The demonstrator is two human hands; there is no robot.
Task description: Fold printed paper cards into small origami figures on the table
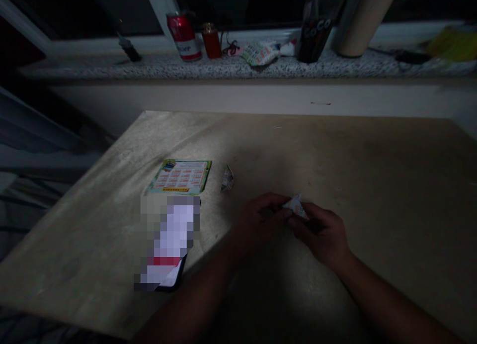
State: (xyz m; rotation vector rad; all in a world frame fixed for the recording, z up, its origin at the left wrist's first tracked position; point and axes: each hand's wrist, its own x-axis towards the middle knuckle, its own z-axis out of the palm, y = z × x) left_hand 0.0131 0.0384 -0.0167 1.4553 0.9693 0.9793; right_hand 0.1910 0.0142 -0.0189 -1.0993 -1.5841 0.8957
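Over the right half of the table (320, 150), my left hand (261, 217) and my right hand (324, 234) meet at a small piece of folded printed paper (297, 206). Its pointed top sticks up above my fingertips. Both hands pinch it, the left from its left side and the right from its right; the fingers partly cover its lower edge. A second small folded paper piece (227, 179) stands on the table to the left of my hands. Left of that lies a stack of printed calendar cards (182, 176).
A phone with a blurred lit screen (173, 239) lies beside my left forearm. Behind the table, the granite windowsill (149, 68) bears a red can (184, 38), an orange lighter (211, 41), a crumpled wrapper (261, 53), a dark cup (316, 31) and a cardboard tube (365, 23).
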